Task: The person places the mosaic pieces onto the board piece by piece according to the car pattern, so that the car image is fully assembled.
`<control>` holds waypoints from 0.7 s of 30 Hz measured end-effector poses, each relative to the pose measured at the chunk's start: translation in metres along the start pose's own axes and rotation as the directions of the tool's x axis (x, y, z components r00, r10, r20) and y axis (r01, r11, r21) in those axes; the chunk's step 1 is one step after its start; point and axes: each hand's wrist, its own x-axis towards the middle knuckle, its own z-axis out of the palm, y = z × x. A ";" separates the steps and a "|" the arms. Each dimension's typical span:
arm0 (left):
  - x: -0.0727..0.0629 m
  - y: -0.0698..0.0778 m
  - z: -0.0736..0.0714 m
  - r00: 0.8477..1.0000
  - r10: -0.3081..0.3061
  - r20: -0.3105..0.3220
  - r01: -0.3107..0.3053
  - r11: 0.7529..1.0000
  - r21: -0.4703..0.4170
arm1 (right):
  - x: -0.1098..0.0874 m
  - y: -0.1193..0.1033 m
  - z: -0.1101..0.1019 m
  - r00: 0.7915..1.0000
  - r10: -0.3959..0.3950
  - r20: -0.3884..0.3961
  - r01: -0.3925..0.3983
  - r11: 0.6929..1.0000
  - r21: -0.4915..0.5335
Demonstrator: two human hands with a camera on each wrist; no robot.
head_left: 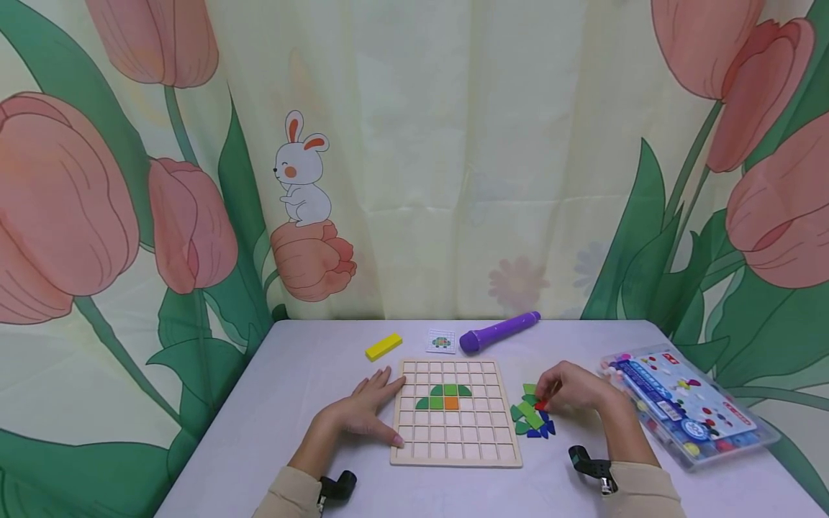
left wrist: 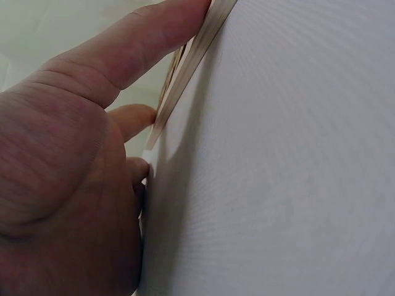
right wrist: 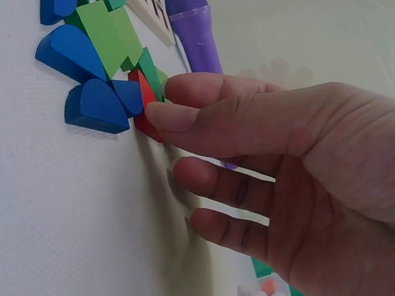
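A square wooden grid board (head_left: 453, 462) lies on the table, holding several green pieces and an orange square (head_left: 451, 403) in its upper middle cells. My left hand (head_left: 363, 409) rests at the board's left side, fingers spread, thumb and index finger touching its edge (left wrist: 185, 86). Right of the board is a small pile of loose blocks: green ones (head_left: 532, 416) and blue ones (right wrist: 99, 108). Over that pile, my right hand (head_left: 575, 385) pinches a red block (right wrist: 148, 126) between thumb and index finger. The index fingertip's contact is partly hidden.
Behind the board lie a yellow bar (head_left: 384, 347), a small pattern card (head_left: 442, 342) and a purple microphone-shaped object (head_left: 499, 332). A clear plastic case (head_left: 686, 399) of colourful pieces stands at the right. A tulip-printed curtain (head_left: 466, 158) hangs behind the table.
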 end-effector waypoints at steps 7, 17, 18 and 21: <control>0.000 0.001 0.000 1.000 -0.007 0.003 0.007 1.000 -0.004 | 0.001 0.002 0.002 0.999 0.035 -0.015 -0.035 0.999 -0.007; 0.000 0.002 0.001 1.000 -0.015 -0.001 0.015 1.000 -0.005 | -0.004 0.001 0.000 0.994 0.090 -0.057 -0.091 0.995 -0.031; 0.000 0.003 0.001 1.000 -0.015 -0.002 0.015 1.000 -0.007 | -0.004 0.000 0.000 0.994 0.096 -0.059 -0.098 0.995 -0.030; 0.000 0.003 0.001 1.000 -0.015 -0.003 0.015 1.000 -0.011 | -0.003 0.000 -0.001 0.994 0.096 -0.060 -0.099 0.994 -0.038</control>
